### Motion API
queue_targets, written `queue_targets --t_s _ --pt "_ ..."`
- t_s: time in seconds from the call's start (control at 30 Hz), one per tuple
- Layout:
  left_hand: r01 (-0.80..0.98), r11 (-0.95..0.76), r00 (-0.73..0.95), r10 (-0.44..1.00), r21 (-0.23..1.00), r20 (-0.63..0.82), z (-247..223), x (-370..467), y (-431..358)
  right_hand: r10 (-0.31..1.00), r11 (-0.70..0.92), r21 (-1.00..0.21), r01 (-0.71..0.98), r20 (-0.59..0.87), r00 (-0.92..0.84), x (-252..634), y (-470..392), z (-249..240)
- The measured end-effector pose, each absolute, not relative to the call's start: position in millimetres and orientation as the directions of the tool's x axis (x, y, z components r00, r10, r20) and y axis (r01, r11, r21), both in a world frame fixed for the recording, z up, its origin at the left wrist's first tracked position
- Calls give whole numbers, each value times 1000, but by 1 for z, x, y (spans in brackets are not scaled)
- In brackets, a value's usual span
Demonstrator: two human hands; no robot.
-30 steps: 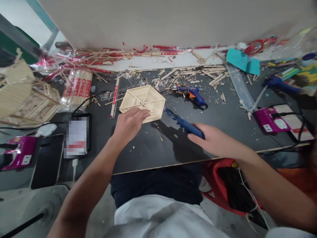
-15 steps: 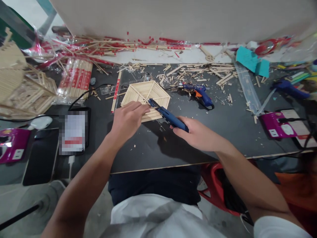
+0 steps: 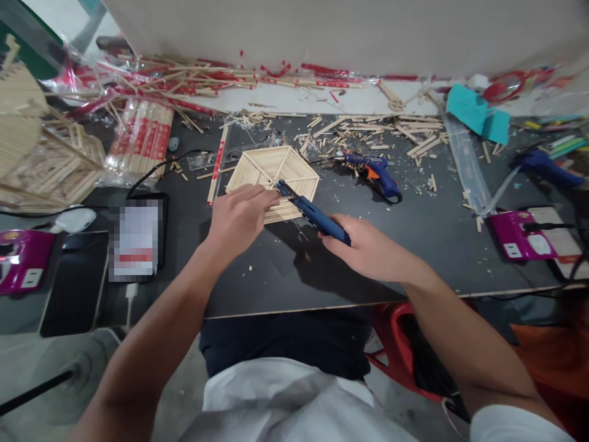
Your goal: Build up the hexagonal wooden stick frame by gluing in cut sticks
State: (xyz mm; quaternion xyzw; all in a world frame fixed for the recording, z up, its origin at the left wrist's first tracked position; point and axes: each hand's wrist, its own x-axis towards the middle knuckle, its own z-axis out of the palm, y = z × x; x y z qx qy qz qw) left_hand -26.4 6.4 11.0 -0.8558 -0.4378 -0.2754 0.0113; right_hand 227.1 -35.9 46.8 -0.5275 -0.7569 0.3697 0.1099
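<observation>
A six-sided panel of thin wooden sticks [image 3: 278, 158] lies on the dark tabletop, with stick spokes meeting at its middle. My left hand [image 3: 242, 212] rests over its near left part, fingers bent and closed together; what the fingertips pinch is hidden. In my right hand [image 3: 363, 245] is a blue-handled cutting tool [image 3: 317, 218], gripped by the handles and slanting up to the left. Its dark jaws reach the panel's centre, right beside my left fingertips. Whether the jaws touch a stick I cannot tell.
A blue glue gun [image 3: 375, 175] lies right of the panel, among cut stick pieces [image 3: 368, 129]. Bundled sticks [image 3: 142, 141], a phone [image 3: 137, 239] and a stick structure [image 3: 59, 159] stand left. A purple power socket [image 3: 519, 235] sits at the right.
The camera view has shifted slightly. Both hands, the cutting tool and the panel keep nearly the same positions relative to each other.
</observation>
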Motion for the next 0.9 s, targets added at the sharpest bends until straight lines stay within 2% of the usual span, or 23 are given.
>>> queue_targets --t_s 0.4,0.7,0.9 --pt "743 -607 446 763 282 467 8 -26 7 878 161 -658 736 -245 -411 225 -35 50" --pt "734 -617 444 752 283 487 8 -27 8 872 155 -678 718 -248 -422 226 -34 51" --pt "721 -612 422 760 325 495 6 -26 9 888 134 -607 783 -276 -367 220 -35 52"
